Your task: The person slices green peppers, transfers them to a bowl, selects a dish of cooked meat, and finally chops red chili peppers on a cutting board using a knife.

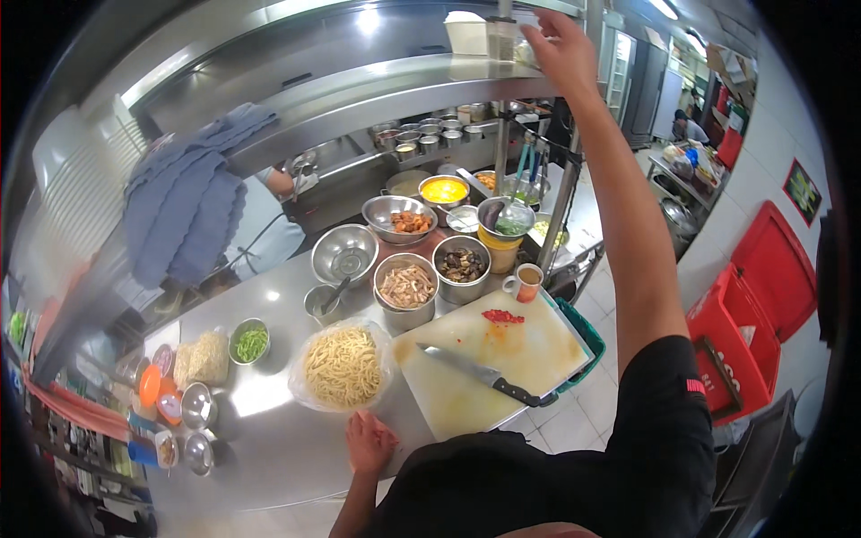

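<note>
Left hand (368, 442) curls near clear-bagged yellow noodles (343, 368) on the shiny steel table (269, 448); right hand (560, 52), raised, fingers bent, is beside a small clear container (501, 41) on the steel shelf (421, 72). Whether either grasps anything, I cannot tell.
</note>
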### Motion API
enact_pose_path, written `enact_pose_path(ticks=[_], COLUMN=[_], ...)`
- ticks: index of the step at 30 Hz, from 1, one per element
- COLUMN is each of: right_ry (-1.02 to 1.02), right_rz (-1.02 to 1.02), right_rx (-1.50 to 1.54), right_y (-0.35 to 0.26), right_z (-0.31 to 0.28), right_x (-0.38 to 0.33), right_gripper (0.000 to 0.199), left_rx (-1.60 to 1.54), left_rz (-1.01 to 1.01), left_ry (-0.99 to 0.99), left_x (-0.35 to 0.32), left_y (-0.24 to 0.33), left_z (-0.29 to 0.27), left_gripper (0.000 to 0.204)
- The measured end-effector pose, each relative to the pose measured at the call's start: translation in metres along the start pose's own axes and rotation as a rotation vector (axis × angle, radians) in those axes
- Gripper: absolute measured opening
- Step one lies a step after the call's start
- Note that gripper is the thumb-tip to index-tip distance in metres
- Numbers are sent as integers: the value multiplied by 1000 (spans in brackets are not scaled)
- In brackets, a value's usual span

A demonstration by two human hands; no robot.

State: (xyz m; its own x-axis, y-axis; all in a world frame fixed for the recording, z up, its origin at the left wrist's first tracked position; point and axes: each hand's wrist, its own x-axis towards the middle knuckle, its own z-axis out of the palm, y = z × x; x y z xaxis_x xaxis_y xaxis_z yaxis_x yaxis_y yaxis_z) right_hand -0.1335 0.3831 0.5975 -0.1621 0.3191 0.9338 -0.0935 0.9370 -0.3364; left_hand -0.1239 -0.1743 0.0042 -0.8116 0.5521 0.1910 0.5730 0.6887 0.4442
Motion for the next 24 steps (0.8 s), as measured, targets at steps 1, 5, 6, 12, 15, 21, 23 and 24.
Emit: enact_pose_path(ticks=[1,5,6,12,15,21,23,24], right_ry=[31,4,-175,-340,-336,-415,-394,-371], right_rz=[-82,-310,-164,8,-30,172,183,144], right_rx=[-166,-503,-424,-85,143,379,391,351], right_y=[1,68,73,61,61,71,86,93], right_z=[22,61,63,71,67,70,73,74], right_x=[14,68,72,62,63,66,72,73], right_gripper=[56,65,72,45,35,36,40,42], left_rx=[14,-7,-4,7,34,38,35,33], left_rz=[-35,-61,-77,-126,-125,-186,-174,-163], left_ry=[-15,-26,-27,-14,-15,-59,-69,-72], left_x=[1,5,3,-10,-6,0,3,6], left_y=[-6,-1,-2,-18,-12,3,5,6], left_z=[4,11,12,21,21,1,4,5], left_gripper=[65,69,70,69,69,68,67,67])
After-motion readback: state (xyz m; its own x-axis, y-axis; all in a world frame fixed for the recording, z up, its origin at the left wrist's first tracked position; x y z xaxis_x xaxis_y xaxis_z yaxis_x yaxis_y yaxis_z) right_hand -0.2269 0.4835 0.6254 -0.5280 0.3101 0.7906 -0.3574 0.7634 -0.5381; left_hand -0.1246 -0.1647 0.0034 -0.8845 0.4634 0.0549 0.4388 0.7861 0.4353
